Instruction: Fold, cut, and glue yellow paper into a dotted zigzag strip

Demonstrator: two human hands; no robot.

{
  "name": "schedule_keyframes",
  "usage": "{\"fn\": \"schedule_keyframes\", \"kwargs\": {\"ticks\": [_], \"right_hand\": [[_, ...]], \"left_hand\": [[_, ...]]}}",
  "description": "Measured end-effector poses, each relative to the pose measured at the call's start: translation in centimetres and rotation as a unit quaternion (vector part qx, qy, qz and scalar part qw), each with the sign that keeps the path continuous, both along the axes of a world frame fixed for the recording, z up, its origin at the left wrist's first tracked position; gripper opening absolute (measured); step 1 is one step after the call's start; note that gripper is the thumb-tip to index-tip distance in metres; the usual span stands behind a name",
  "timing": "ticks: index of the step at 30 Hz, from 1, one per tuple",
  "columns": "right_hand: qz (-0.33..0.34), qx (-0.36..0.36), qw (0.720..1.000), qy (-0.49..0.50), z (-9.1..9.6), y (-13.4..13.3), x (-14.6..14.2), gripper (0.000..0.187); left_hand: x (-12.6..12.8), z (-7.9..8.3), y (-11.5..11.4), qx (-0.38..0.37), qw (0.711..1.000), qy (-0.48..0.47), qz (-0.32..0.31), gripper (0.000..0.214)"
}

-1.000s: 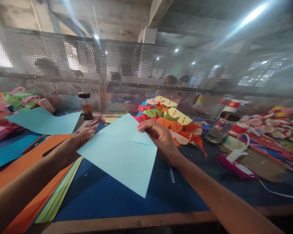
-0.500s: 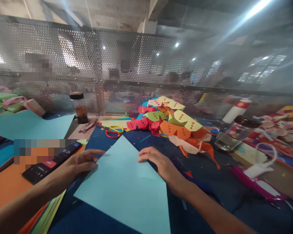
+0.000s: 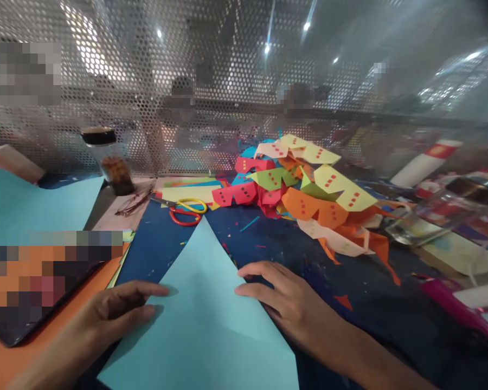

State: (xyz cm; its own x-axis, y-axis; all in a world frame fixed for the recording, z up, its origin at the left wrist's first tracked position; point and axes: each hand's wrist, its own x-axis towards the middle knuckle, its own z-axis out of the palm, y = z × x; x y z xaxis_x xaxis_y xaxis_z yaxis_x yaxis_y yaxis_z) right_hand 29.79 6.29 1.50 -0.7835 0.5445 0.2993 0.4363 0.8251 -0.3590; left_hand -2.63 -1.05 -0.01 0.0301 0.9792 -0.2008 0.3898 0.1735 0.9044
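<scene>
A light blue sheet of paper (image 3: 211, 330) lies in front of me, with a pointed corner facing away. My left hand (image 3: 120, 314) is at its left slanting edge, index finger and thumb apart, their tips over the paper. On the opposite edge, my right hand (image 3: 288, 298) rests with fingers stretched out, fingertips touching the paper. Neither hand is closed round anything. Just beyond the paper's point lie scissors (image 3: 187, 211) with one red and one yellow handle loop.
Coloured folded paper shapes with dots (image 3: 317, 200) are heaped behind my right hand. A dark-lidded jar (image 3: 116, 168) stands back left, a phone (image 3: 61, 295) lies on orange paper (image 3: 65, 357) at left, and a clear container (image 3: 427, 216) is at right. A perforated metal screen (image 3: 211, 130) closes the back.
My view has tipped down and moved closer. Both hands and the blue paper appear lower in view, the hands still at the paper's two slanting edges.
</scene>
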Motion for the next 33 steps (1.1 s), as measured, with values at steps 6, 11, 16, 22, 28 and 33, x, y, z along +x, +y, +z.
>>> {"fn": "schedule_keyframes", "kwargs": {"ticks": [6, 11, 16, 22, 28, 33], "right_hand": [[0.027, -0.019, 0.999, 0.043, 0.3, -0.4, -0.1, 0.038], [0.011, -0.012, 0.996, 0.083, 0.7, -0.8, 0.1, 0.035], [0.005, 0.038, 0.992, 0.116, 1.3, -1.0, 0.6, 0.036], [0.012, 0.199, 0.975, 0.103, 4.0, -1.8, 0.4, 0.037], [0.015, 0.367, 0.928, 0.060, 8.1, -3.5, -2.5, 0.024], [0.095, 0.409, 0.907, -0.008, 10.0, -4.0, -7.6, 0.021]], "left_hand": [[0.3, 0.9, -0.2, -0.084, 0.995, -0.053, 0.006, 0.051], [0.7, 1.3, -0.9, -0.085, 0.994, -0.072, 0.016, 0.055], [0.7, 1.6, -1.2, -0.063, 0.997, -0.047, -0.005, 0.046], [1.0, 1.2, -1.3, 0.118, 0.989, 0.083, -0.013, 0.030], [1.0, 2.0, -2.4, 0.111, 0.994, -0.002, 0.004, 0.035], [0.8, 2.2, -3.0, 0.061, 0.979, -0.186, -0.052, 0.061]]}}
